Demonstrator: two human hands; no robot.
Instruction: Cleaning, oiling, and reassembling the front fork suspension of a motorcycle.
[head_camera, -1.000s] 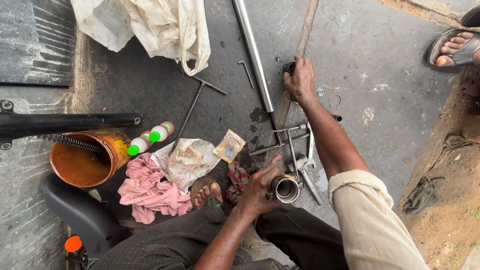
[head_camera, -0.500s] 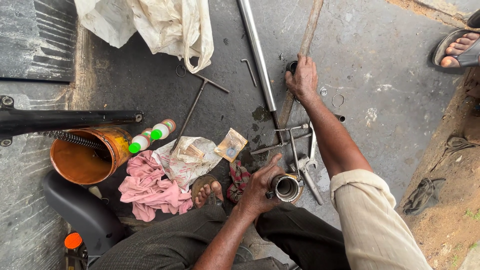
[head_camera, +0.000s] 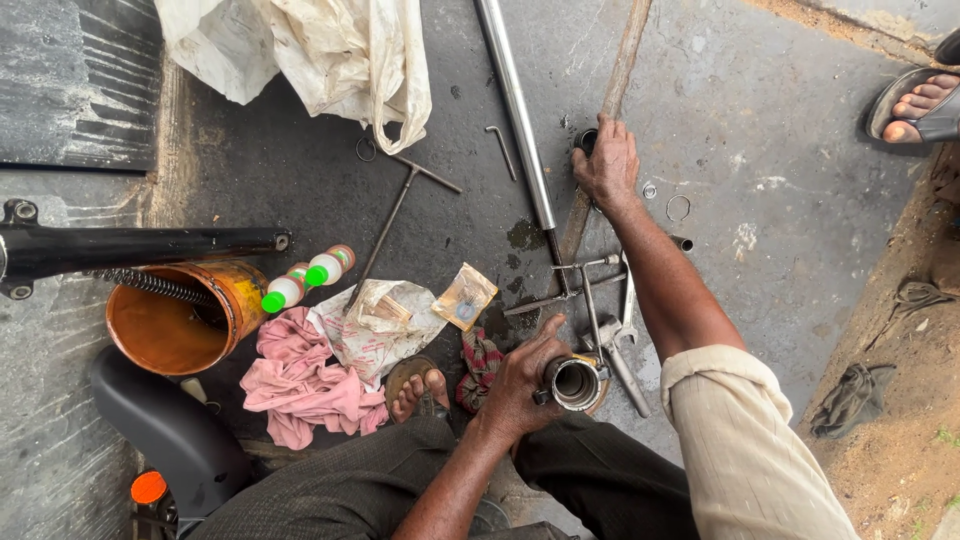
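Orange and rusty, a bucket (head_camera: 170, 325) stands at the left on the concrete floor (head_camera: 780, 110), with two green-capped bottles (head_camera: 305, 278) and a pink rag (head_camera: 300, 380) just right of it. Near the middle, the left hand (head_camera: 520, 385) clamps its fingers around a short metal tube (head_camera: 575, 382), open end up, beside loose spanners (head_camera: 610, 320). Farther off, the right hand (head_camera: 607, 165) presses down with fingers curled over a small dark part at the foot of a wooden stick (head_camera: 620, 70), just right of a long steel rod (head_camera: 515, 110). A sandalled foot (head_camera: 915, 100) shows far right.

Soft even daylight, sharp, faint shadows
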